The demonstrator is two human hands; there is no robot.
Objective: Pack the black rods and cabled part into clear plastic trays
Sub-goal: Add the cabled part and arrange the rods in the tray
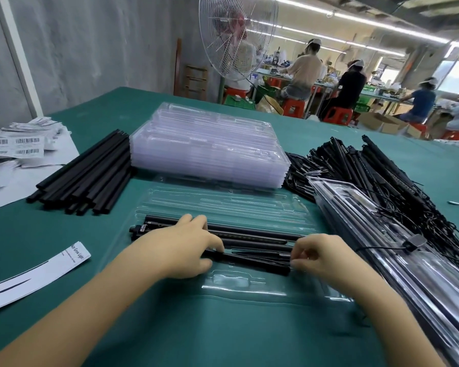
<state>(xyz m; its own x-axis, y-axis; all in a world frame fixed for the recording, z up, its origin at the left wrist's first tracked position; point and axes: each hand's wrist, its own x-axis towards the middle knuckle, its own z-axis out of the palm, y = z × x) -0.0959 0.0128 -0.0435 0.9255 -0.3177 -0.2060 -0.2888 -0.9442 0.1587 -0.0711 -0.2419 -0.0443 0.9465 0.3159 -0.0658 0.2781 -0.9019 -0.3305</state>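
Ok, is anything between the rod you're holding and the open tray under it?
Nothing visible. The left hand and right hand hold the thin black rod right over the open clear plastic tray; the black rods already seated lie in slots farther back.

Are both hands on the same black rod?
Yes, the left hand grips the black rod near one end while the right hand pinches its other end, above the open tray.

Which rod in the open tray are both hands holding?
The nearest rod, tilted across the tray: left hand holds one end, right hand pinches the other. The other rods lie level farther back.
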